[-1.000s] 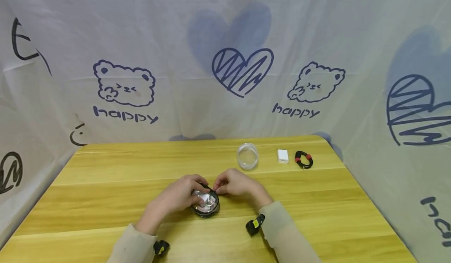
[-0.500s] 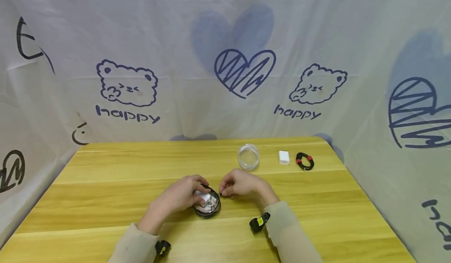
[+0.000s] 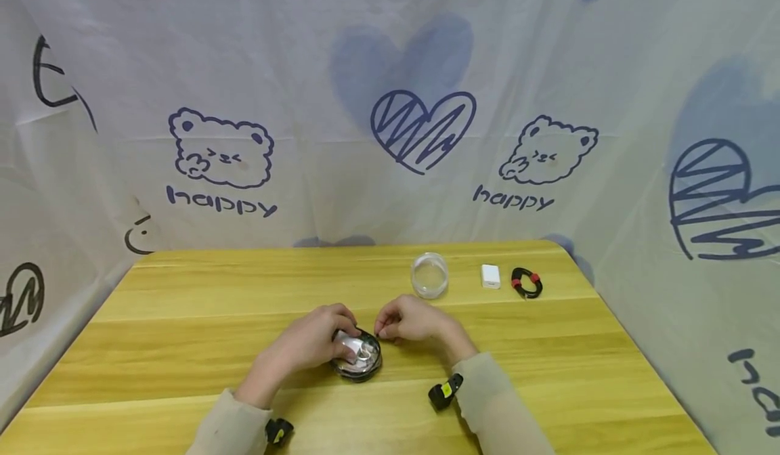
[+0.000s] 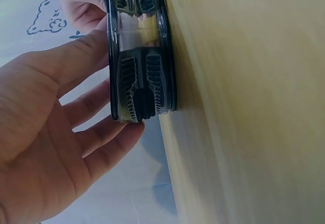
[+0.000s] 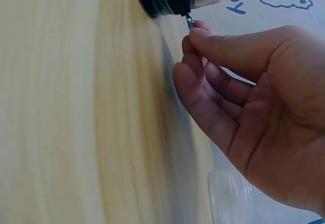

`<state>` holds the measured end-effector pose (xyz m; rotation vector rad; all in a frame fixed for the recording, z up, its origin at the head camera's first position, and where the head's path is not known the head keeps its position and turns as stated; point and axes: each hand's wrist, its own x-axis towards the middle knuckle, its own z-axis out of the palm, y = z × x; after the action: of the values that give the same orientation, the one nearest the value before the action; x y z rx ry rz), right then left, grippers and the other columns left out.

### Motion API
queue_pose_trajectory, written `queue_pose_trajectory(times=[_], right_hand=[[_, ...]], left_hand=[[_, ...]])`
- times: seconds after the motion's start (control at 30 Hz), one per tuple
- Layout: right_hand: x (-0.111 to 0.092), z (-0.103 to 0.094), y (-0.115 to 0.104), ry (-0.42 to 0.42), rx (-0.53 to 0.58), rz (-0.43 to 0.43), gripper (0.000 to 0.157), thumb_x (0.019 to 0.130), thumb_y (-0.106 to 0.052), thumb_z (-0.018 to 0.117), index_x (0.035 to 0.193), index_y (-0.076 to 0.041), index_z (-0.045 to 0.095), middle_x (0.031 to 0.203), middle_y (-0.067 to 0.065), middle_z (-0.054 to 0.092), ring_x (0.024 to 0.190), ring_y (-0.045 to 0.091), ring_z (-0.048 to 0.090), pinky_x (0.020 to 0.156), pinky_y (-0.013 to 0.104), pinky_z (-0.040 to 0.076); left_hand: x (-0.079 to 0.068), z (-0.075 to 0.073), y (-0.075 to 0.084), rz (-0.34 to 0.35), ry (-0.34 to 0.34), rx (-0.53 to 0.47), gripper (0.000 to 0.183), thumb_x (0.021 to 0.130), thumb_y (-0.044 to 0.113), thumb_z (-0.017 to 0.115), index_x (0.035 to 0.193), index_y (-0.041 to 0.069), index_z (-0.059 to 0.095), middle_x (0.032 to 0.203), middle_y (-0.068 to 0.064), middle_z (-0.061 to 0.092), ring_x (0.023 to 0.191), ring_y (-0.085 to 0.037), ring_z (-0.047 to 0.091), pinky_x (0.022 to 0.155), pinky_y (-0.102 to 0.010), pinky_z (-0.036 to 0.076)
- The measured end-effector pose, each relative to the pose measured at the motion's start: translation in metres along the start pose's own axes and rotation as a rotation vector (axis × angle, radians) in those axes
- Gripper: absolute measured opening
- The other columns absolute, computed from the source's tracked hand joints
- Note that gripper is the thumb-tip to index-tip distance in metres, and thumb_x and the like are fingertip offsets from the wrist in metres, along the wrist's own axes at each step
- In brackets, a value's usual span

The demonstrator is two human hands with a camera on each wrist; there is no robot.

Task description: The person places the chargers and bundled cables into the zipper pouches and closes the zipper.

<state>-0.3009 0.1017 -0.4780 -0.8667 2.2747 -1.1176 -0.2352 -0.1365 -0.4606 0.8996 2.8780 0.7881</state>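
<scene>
A round clear case (image 3: pixel 361 368) with black trim and a zipper stands on the table, a white item (image 3: pixel 350 342) showing through its top. My left hand (image 3: pixel 317 336) grips it from the left, thumb on top and fingers around the far side. In the left wrist view, that hand (image 4: pixel 56 117) holds the rim of the case (image 4: pixel 142 82). My right hand (image 3: pixel 411 318) is at the right edge of the case. Its thumb and index finger pinch the small zipper pull (image 5: pixel 190 22), seen in the right wrist view.
Behind the right hand stands a clear round container (image 3: pixel 429 275). Further right lie a white charger plug (image 3: pixel 490 276) and a coiled black cable (image 3: pixel 527 283) with red ties. A printed cloth (image 3: pixel 317 137) hangs behind the wooden table (image 3: pixel 183 340).
The right hand shifted a little to the right, away from the case, then slightly back toward it. The left hand keeps its grip, and the case has hardly moved.
</scene>
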Motion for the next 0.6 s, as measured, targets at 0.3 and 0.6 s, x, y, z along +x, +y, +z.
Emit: queue_pose_trajectory(times=[0.3, 0.6], right_hand=[[0.0071, 0.0073, -0.0021, 0.061, -0.088, -0.062, 0.009, 0.097, -0.001, 0.07, 0.094, -0.007, 0.076, 0.085, -0.002, 0.07, 0.071, 0.007, 0.058, 0.064, 0.021, 0.05], [0.0074, 0.0087, -0.0052, 0.092, -0.114, -0.054, 0.011, 0.097, -0.001, 0.069, 0.094, -0.007, 0.076, 0.086, -0.002, 0.071, 0.074, 0.006, 0.058, 0.067, 0.021, 0.049]], left_hand=[[-0.0016, -0.0017, -0.001, 0.105, 0.008, 0.024, 0.021, 0.084, 0.014, 0.087, 0.103, 0.009, 0.079, 0.123, -0.008, 0.07, 0.113, -0.03, 0.066, 0.101, -0.049, 0.055], [-0.0009, -0.0005, -0.0031, 0.143, -0.005, 0.025, 0.027, 0.084, 0.012, 0.086, 0.11, 0.008, 0.081, 0.127, -0.009, 0.071, 0.116, -0.031, 0.068, 0.102, -0.049, 0.054]])
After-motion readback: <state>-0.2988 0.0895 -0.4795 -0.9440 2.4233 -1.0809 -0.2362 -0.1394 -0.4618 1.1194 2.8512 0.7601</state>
